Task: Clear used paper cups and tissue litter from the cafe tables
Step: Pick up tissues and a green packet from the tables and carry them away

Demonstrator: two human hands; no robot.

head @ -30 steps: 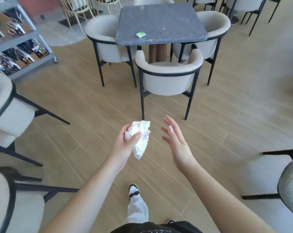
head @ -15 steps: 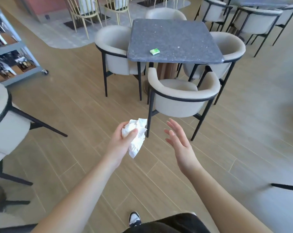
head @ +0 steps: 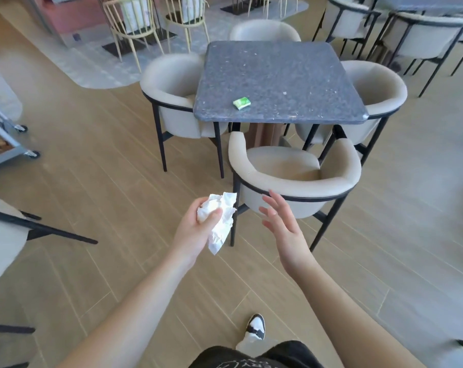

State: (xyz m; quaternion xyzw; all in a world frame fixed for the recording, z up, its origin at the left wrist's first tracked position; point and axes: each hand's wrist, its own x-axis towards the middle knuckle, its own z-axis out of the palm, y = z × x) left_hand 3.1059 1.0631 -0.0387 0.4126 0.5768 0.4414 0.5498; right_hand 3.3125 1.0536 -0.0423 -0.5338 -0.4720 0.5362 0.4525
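Left hand [head: 198, 229] at frame center grips a crumpled white tissue [head: 219, 221], thumb over the wad, loose end hanging below. Right hand [head: 281, 221] just right of it, fingers spread and straight, holding nothing, in front of the near chair [head: 294, 181]. Grey table [head: 278, 83] in the upper center carries a small green packet [head: 241, 103] near its front edge. Shoe [head: 255, 326] at the bottom.

Bare forearms, black printed top [head: 251, 358], pale trousers, black-and-white sneaker [head: 255, 326] (one visible)
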